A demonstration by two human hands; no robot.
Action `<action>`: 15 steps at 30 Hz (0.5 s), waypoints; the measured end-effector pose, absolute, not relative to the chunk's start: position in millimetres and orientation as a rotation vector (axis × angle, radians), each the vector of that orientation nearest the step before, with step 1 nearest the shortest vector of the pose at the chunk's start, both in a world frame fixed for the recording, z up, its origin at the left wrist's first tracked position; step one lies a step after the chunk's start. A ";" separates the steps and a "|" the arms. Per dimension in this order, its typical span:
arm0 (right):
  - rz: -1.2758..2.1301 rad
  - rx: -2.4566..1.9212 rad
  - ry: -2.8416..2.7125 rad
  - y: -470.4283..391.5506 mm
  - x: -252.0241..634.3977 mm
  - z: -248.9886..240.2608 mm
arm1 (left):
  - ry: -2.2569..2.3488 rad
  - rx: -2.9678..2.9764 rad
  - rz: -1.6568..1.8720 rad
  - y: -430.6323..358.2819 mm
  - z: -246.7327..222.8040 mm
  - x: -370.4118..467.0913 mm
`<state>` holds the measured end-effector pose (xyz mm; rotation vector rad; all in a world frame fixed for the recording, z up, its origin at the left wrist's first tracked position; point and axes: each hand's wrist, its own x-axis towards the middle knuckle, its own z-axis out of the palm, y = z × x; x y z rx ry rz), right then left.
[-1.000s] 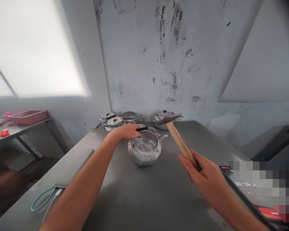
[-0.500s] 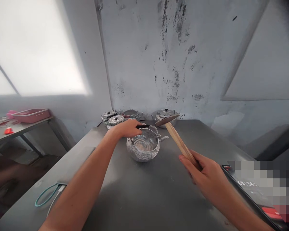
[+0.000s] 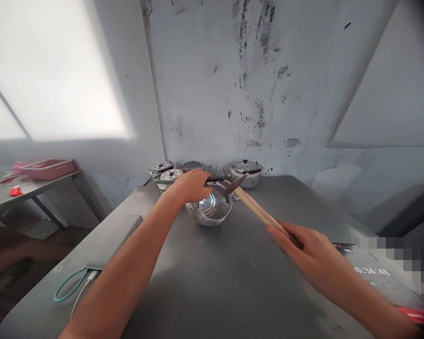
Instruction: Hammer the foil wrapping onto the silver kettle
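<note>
My left hand (image 3: 194,184) is closed on the black grip of a shiny silver kettle (image 3: 212,219). The kettle has no lid on; its mouth tilts toward me and shows the round bottom inside. In my right hand (image 3: 304,247) is a hammer (image 3: 256,207), gripped low on its pale wooden handle. The narrow, dark hammer head overlaps the kettle's right rim and mouth; whether it touches the metal, I cannot tell. The hammer also partly hides the kettle's spout.
Several silver pots or kettles stand along the back of the grey table (image 3: 212,292), including a lidded pot (image 3: 245,176). A power bank (image 3: 115,240) with cables lies left, and a phone (image 3: 371,268) right. A pink basket (image 3: 49,169) sits on a side table.
The hammer head has moved left and down onto the kettle's mouth area. The kettle has tipped, turning its opening more toward me, and my left hand has shifted slightly right.
</note>
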<state>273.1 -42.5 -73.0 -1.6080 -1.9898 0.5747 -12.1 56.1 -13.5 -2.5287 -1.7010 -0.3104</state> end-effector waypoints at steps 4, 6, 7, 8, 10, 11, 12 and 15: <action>0.495 -1.808 -2.156 -38.0 291.4 -62.5 | -1.670 -2.627 -0.276 44.4 -6.7 -7.4; 0.483 -1.883 -2.211 -37.6 296.9 -60.8 | -1.730 -2.731 -0.246 36.2 1.1 -8.2; 0.479 -1.899 -2.234 -38.1 298.3 -60.7 | -1.757 -2.778 -0.217 31.9 5.6 -8.7; 0.474 -1.902 -2.259 -39.1 299.0 -60.8 | -1.776 -2.824 -0.184 27.7 10.2 -9.2; 0.462 -1.877 -2.318 -41.9 298.4 -61.8 | -1.804 -2.908 -0.082 20.3 18.4 -8.8; 0.458 -1.861 -2.345 -43.7 297.5 -62.6 | -1.820 -2.946 -0.021 17.2 21.8 -7.9; 0.460 -1.851 -2.367 -45.5 296.2 -63.8 | -1.841 -2.972 0.029 14.7 24.5 -6.7; 0.511 -1.815 -2.408 -50.2 290.3 -69.3 | -1.904 -3.004 0.125 9.6 29.1 -2.2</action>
